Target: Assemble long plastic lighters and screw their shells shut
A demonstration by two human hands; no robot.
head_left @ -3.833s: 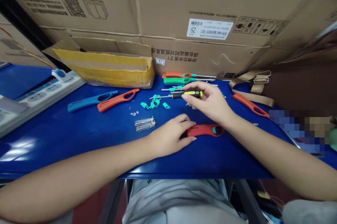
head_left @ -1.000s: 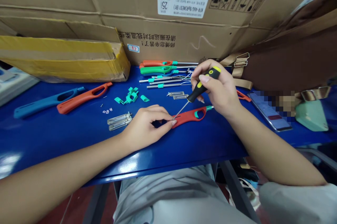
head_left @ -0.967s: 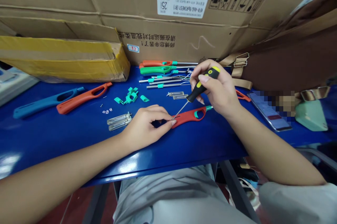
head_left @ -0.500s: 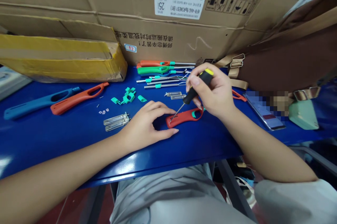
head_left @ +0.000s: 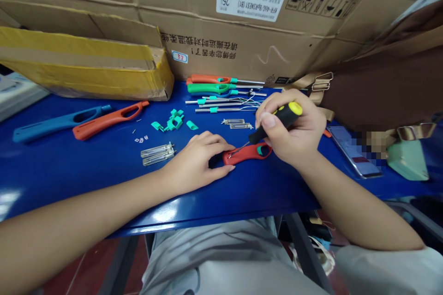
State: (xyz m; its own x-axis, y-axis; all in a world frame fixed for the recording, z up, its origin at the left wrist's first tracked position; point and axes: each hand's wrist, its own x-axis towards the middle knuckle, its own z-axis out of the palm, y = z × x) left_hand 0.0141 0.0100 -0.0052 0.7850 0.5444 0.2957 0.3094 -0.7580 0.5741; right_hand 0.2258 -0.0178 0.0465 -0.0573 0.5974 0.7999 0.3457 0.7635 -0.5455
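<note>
A red lighter handle [head_left: 246, 153] with a teal trigger lies on the blue table [head_left: 86, 165]. My left hand [head_left: 197, 161] curls around its left end, fingers pressed on the shell. My right hand [head_left: 294, 131] grips a black and yellow screwdriver [head_left: 277, 122], whose thin shaft slants down-left with its tip on the handle's left end.
Blue [head_left: 55, 122] and orange [head_left: 107, 119] handle shells lie at the left. Teal clips [head_left: 173, 122], clear tubes [head_left: 157, 153], metal rods [head_left: 221, 103] and assembled lighters [head_left: 211, 83] sit behind. Cardboard boxes [head_left: 86, 64] line the back. A brown bag [head_left: 380, 78], a phone [head_left: 353, 149] and a mint object [head_left: 408, 159] sit at the right.
My right hand has lowered, laying the screwdriver at a flatter angle, its tip staying at the red handle's left end. My left hand stays curled there. The view shifted slightly.
</note>
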